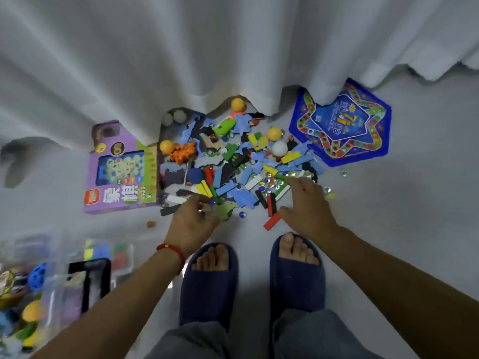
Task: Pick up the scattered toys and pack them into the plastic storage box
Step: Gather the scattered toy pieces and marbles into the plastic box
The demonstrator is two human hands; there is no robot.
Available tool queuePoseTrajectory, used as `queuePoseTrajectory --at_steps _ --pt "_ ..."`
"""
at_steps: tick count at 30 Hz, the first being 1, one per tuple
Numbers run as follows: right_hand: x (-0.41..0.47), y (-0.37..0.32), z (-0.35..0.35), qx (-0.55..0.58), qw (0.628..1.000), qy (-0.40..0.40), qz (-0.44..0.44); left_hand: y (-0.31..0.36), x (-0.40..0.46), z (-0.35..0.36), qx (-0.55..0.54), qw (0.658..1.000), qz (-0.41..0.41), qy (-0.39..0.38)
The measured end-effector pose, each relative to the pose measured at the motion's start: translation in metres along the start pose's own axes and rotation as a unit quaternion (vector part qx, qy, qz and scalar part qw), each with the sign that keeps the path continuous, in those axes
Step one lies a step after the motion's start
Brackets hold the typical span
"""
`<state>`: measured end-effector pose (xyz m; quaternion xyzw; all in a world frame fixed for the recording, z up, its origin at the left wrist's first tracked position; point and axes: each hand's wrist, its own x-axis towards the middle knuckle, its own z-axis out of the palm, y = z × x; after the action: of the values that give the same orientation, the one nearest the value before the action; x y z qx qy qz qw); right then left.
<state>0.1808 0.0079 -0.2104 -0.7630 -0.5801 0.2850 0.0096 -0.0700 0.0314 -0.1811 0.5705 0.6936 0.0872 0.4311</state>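
toys [233,161] — flat foam bits, glass beads, round balls — under both hands.

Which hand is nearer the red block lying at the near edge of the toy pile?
Right. The right hand has its thumb just beside the red block; the left hand is farther off, across the floor on the block's other side.

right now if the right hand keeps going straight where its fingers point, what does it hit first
Probably the glass marbles just beyond the right hand, at the near edge of the toy pile. Its fingertips seem nearly on them, though height above the floor is unclear.
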Motion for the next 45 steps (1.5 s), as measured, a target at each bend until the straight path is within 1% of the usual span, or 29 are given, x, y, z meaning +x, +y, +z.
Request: queuePoseTrajectory --at_steps 2,4,7,9,12,15,16,18,21,25,28,31,33,35,36,37,38,40,43,44,45 --pt "0.016 0.001 0.007 -0.025 0.998 0.05 0.035 0.001 0.02 0.01 0.049 0.998 0.035 0.02" --pt "0.033 0.007 0.011 -0.051 0.993 0.071 0.082 0.004 0.039 0.017 0.113 0.989 0.085 0.052" --pt "0.057 0.02 0.01 -0.007 0.984 0.111 0.138 0.009 0.064 0.018 0.165 0.975 0.137 0.064" --pt "0.071 0.027 0.009 0.0 0.984 0.126 0.128 0.017 0.077 0.021 0.19 0.966 0.167 0.056" --pt "0.092 0.027 0.004 -0.016 0.988 0.125 0.089 0.031 0.092 0.035 0.208 0.954 0.214 0.032" --pt "0.106 0.021 0.0 -0.045 0.989 0.128 0.057 0.047 0.106 0.052 0.22 0.929 0.295 0.028" --pt "0.108 0.019 0.0 -0.061 0.989 0.127 0.042 0.054 0.111 0.057 0.227 0.923 0.311 0.026" --pt "0.111 0.013 0.003 -0.074 0.99 0.117 0.033 0.067 0.119 0.069 0.259 0.911 0.32 0.033" --pt "0.113 0.01 0.007 -0.082 0.988 0.121 0.053 0.081 0.128 0.085 0.32 0.897 0.299 0.053" --pt "0.108 0.015 0.01 -0.076 0.985 0.154 0.002 0.079 0.135 0.098 0.312 0.902 0.297 0.025" --pt "0.106 0.017 0.01 0.016 0.981 0.191 -0.029 0.077 0.141 0.099 0.324 0.894 0.308 0.031" --pt "0.105 0.022 0.004 0.132 0.969 0.209 -0.002 0.078 0.145 0.098 0.316 0.895 0.312 0.029" --pt "0.102 0.026 -0.003 0.24 0.944 0.223 0.037 0.079 0.145 0.098 0.309 0.898 0.313 0.017" --pt "0.096 0.03 -0.009 0.333 0.911 0.231 0.075 0.079 0.146 0.097 0.289 0.904 0.315 0.008" --pt "0.093 0.031 -0.011 0.379 0.891 0.232 0.092 0.079 0.145 0.097 0.279 0.907 0.316 0.008" --pt "0.09 0.033 -0.013 0.44 0.861 0.23 0.109 0.079 0.145 0.096 0.273 0.907 0.319 0.011" --pt "0.087 0.034 -0.015 0.514 0.819 0.222 0.124 0.08 0.145 0.096 0.274 0.906 0.323 0.012" --pt "0.078 0.038 -0.024 0.659 0.715 0.185 0.139 0.081 0.145 0.094 0.286 0.899 0.332 0.004" --pt "0.062 0.057 -0.044 0.793 0.588 0.104 0.124 0.078 0.148 0.091 0.302 0.887 0.349 0.001" --pt "0.056 0.069 -0.049 0.816 0.557 0.095 0.121 0.076 0.148 0.091 0.3 0.886 0.354 0.004" --pt "0.049 0.083 -0.054 0.823 0.546 0.099 0.119 0.075 0.147 0.09 0.291 0.886 0.361 0.01"
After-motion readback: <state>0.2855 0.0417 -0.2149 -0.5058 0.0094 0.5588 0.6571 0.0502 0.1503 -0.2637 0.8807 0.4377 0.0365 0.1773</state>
